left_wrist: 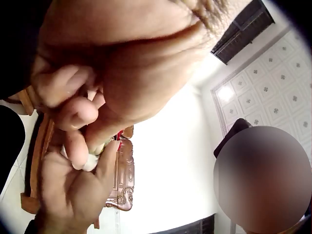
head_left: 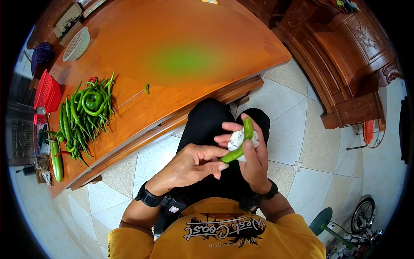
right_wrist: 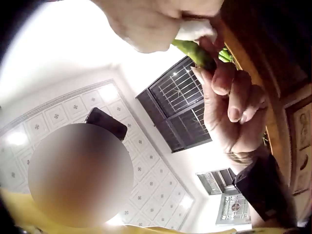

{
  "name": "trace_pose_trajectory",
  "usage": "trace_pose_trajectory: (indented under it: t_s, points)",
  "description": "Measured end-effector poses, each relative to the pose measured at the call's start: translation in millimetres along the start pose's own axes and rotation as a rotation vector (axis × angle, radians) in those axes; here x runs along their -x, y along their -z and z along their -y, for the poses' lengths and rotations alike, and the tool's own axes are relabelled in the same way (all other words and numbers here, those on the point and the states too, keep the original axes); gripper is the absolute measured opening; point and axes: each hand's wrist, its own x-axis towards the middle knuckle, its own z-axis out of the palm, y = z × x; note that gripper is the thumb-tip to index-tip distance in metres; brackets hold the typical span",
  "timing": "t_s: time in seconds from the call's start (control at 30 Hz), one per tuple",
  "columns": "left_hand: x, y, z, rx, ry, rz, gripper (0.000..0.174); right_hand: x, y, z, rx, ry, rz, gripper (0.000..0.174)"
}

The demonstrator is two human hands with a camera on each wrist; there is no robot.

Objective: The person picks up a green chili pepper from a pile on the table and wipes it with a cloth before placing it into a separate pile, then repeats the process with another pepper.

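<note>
A curved green chili pepper (head_left: 233, 155) is held between the two hands over the lap. My left hand (head_left: 189, 167) pinches its lower end between thumb and forefinger. My right hand (head_left: 255, 163) holds the upper part, thumb laid across it, with a crumpled white cloth (head_left: 237, 139) bunched against the palm behind the pepper. In the right wrist view, the pepper (right_wrist: 194, 52) runs from under the white cloth (right_wrist: 195, 30) to the left fingertips (right_wrist: 222, 83). Fingers hide most of the pepper in the left wrist view, where some white cloth (left_wrist: 90, 162) shows.
A wooden table (head_left: 142, 103) stands ahead, with a heap of green chilies (head_left: 77, 116), a red basket (head_left: 48, 91), a pale basket (head_left: 76, 44) and a long green vegetable (head_left: 56, 162) at its left. One small chili piece (head_left: 147, 89) lies near the front edge. Carved wooden furniture (head_left: 345, 64) is at right.
</note>
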Motion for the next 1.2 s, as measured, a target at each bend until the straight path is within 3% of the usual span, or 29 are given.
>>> trace_pose_trajectory:
  t_s: [0.1, 0.37, 0.57, 0.7, 0.8, 1.0, 1.2]
  points:
    - [0.3, 1.7, -5.2, 0.012, 0.064, -0.040, 0.026, 3.6, 0.1, 1.8, 0.062, -0.058, 0.069, 0.053]
    - [1.0, 1.6, -2.6, -0.020, 0.008, -0.175, 0.014, 6.3, -7.9, 10.8, 0.097, -0.167, 0.192, 0.070]
    - [1.4, -1.4, -2.7, -0.160, 0.010, -0.263, 0.013, 2.8, -0.5, -1.5, -0.095, -0.112, 0.124, 0.067]
    - [3.0, -1.5, -8.8, -0.310, 0.074, -0.262, 0.012, -2.9, 3.8, 4.0, 0.017, 0.009, -0.041, 0.065]
    - [2.9, -2.2, -11.2, -0.363, 0.057, -0.237, 0.013, -3.3, 4.2, 9.7, 0.025, 0.013, -0.019, 0.060]
    - [-0.1, -2.4, -6.6, -0.372, -0.201, -0.190, 0.020, 1.5, 5.2, 3.8, -0.099, -0.100, 0.147, 0.056]
    - [0.5, 2.8, -6.6, -0.366, -0.041, -0.107, 0.026, 3.5, 5.4, 0.7, -0.153, -0.142, 0.122, 0.061]
